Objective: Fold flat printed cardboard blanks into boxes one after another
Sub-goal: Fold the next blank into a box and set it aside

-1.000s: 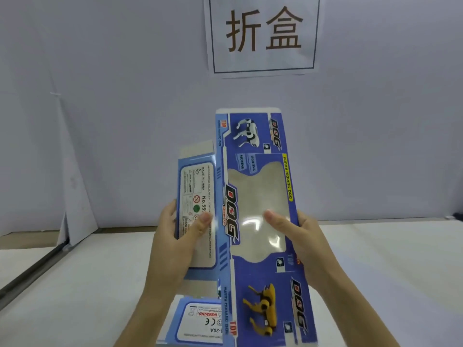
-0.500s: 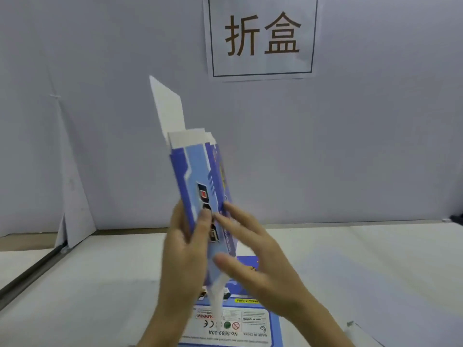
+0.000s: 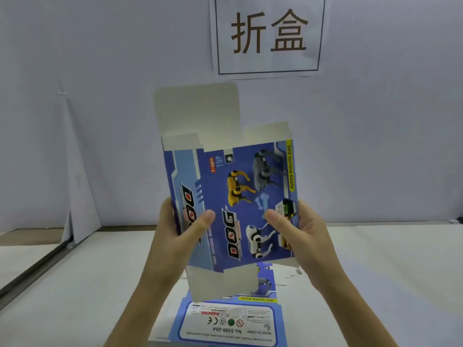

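- The left hand (image 3: 175, 236) and right hand (image 3: 307, 236) hold the upright box blank (image 3: 240, 186), fingers (image 3: 167, 211) gripping its side edges.
- More flat blanks (image 3: 225, 324) lie at the bench's (image 3: 75, 284) near edge.

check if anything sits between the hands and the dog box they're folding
Nothing visible does. The left hand and right hand grip the dog box directly by its lower side edges, thumbs on the printed face, holding it up in the air. Another blank lies flat on the table below.
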`<action>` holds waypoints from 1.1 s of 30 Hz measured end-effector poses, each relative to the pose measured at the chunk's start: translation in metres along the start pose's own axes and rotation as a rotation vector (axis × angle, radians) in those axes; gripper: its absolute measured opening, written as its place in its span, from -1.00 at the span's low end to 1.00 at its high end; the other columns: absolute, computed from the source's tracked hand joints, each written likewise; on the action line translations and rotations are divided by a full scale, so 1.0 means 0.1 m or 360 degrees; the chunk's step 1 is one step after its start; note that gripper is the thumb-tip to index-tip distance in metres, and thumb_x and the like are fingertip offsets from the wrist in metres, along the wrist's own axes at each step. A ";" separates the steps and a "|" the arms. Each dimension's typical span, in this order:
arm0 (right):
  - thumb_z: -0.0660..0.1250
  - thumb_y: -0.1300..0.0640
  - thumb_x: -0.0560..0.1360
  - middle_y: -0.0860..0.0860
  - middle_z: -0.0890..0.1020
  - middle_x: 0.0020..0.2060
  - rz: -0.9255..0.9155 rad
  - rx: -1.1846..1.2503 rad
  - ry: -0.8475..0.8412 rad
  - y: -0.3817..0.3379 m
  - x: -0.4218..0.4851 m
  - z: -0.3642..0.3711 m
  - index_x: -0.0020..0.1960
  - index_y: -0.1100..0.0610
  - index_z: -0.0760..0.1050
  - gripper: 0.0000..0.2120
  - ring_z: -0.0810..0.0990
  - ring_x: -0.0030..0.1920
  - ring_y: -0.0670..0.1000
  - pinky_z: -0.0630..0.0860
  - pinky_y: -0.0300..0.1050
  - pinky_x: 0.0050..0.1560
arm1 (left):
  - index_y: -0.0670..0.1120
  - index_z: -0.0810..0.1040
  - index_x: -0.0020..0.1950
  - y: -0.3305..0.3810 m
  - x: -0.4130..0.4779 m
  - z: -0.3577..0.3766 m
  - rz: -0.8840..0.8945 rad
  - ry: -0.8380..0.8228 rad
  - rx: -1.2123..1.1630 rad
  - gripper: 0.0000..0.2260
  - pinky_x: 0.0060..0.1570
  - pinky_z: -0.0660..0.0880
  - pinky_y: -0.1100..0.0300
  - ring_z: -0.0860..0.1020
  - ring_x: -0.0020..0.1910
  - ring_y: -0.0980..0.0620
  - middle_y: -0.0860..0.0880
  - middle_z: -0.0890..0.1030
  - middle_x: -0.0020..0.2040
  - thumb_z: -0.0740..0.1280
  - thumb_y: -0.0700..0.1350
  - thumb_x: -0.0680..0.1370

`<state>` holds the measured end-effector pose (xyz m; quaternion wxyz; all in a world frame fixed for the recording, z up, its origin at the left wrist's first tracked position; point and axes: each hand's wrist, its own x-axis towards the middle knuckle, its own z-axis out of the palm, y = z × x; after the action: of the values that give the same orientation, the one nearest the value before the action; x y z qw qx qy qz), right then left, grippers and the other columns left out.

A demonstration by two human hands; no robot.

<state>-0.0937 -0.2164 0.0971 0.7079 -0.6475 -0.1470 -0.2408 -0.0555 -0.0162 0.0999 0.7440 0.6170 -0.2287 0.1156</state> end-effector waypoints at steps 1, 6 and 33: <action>0.41 -0.01 0.38 0.14 0.69 -0.26 -0.0032 -0.0088 -0.0077 0.00 0.01 0.04 0.01 0.05 0.54 -0.75 0.69 -0.27 0.16 0.63 0.04 -0.38 | 0.10 0.39 0.20 0.01 -0.01 0.02 0.0005 -0.0037 0.0007 -0.48 -0.28 0.57 0.31 0.66 -0.04 0.13 0.15 0.66 0.01 0.45 0.03 0.28; 0.10 -0.27 0.51 0.03 0.68 0.04 0.0250 -0.0037 -0.0214 0.05 0.06 0.05 0.09 0.00 0.57 -0.55 0.67 -0.03 -0.12 0.56 -0.26 -0.07 | 0.08 0.38 0.16 0.02 -0.04 0.00 0.0091 -0.0234 0.0232 -0.35 -0.27 0.56 0.34 0.67 -0.08 0.11 0.15 0.67 -0.02 0.61 -0.02 0.16; 0.25 -0.24 0.37 -0.05 0.72 -0.11 0.0635 -0.0326 -0.0549 -0.20 -0.01 -0.23 -0.08 0.03 0.67 -0.60 0.69 0.01 0.03 0.66 -0.06 -0.20 | 0.41 0.27 0.22 -0.05 -0.01 -0.38 0.0329 -0.0550 0.0850 -0.24 -0.22 0.58 0.36 0.52 0.17 0.19 0.36 0.45 0.09 0.59 0.02 0.19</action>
<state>-0.1081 -0.2395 0.1109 0.6366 -0.7633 -0.1098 0.0034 -0.0465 0.0195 0.0902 0.4905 0.7744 -0.3745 0.1399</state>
